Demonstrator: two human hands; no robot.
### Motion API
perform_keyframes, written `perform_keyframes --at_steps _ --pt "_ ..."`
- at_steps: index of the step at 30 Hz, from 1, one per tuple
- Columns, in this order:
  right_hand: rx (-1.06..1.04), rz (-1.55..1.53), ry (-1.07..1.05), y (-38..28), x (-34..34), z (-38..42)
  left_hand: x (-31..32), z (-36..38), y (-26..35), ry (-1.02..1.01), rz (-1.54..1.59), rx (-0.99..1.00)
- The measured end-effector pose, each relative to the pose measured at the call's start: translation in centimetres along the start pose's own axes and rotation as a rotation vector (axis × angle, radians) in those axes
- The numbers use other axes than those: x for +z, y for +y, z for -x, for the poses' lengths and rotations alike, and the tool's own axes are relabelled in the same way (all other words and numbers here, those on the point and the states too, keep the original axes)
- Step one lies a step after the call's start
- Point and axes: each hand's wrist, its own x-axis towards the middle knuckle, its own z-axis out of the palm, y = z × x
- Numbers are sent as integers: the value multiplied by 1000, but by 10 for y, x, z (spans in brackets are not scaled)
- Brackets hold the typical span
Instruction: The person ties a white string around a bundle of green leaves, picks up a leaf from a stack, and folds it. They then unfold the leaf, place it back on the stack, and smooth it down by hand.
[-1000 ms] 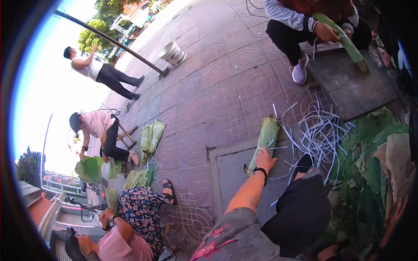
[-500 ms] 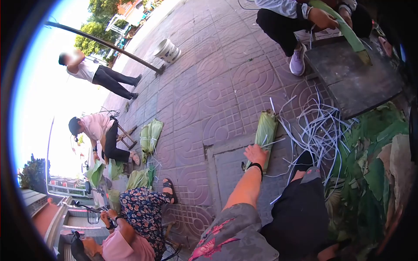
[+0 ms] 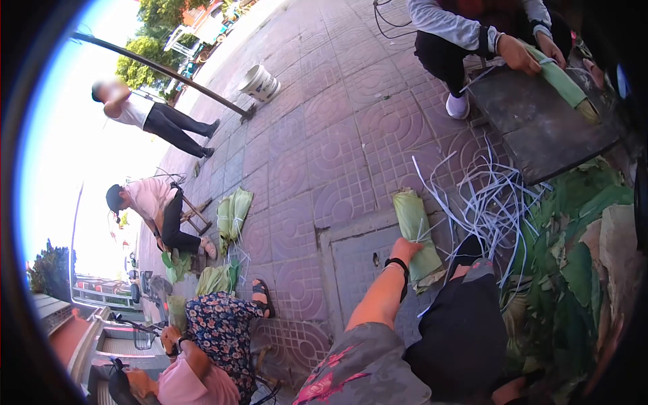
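Observation:
My left hand, with a dark band at the wrist, has its fingers closed around the left side of a long green leaf-wrapped bundle. The bundle lies on the paving beside my dark-trousered leg, with a pale strip around its middle. My right hand does not show. Right of the bundle, a tangle of loose white strips spreads over the ground. Large green leaves are heaped farther right.
At upper right, a co-worker's hands hold a green bundle over a dark board. Two co-workers sit at left near more leaf bundles. A person stands by a pole and white bucket.
My left hand and its bundle have shifted slightly down and right, and the bundle has turned. The upper-right co-worker's bundle has moved right and down. A seated co-worker's leaves at left are lower.

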Motion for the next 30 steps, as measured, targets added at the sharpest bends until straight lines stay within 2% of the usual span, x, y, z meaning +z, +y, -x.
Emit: perform_keyframes --at_steps 1,5,6,8,9,11,14,15,16,18,20,25,28,30 --pt "13 -4 -21 6 0 -1 4 0 -6 -47 96 21" --pt "133 -43 -248 55 4 -3 10 17 -9 137 243 161" --pt "157 -87 -274 66 6 -5 0 39 6 95 369 135" --pt "93 -319 -169 87 16 0 -21 85 33 -38 540 183" --pt "124 -281 -182 50 0 -4 -27 88 36 -137 617 285" --pt "100 -169 -158 36 -6 -5 -47 122 59 -284 693 381" --pt "127 -172 -129 7 -23 -5 -74 188 102 -306 534 600" --pt "136 -184 -135 4 -25 -5 -83 197 109 -257 397 656" --pt "120 -168 -119 8 -22 -5 -90 210 119 -224 313 822" --pt "127 -166 -100 8 -21 -4 -108 260 147 -79 101 985" --pt "135 -196 -83 5 -24 -1 -114 304 175 -51 145 1125" --pt "126 -157 -37 9 -15 2 -110 435 252 -203 325 1333" --pt "130 -191 -33 9 -23 3 -85 505 282 -470 339 1229" --pt "145 -278 -11 13 -30 2 -47 525 292 -620 379 1221"
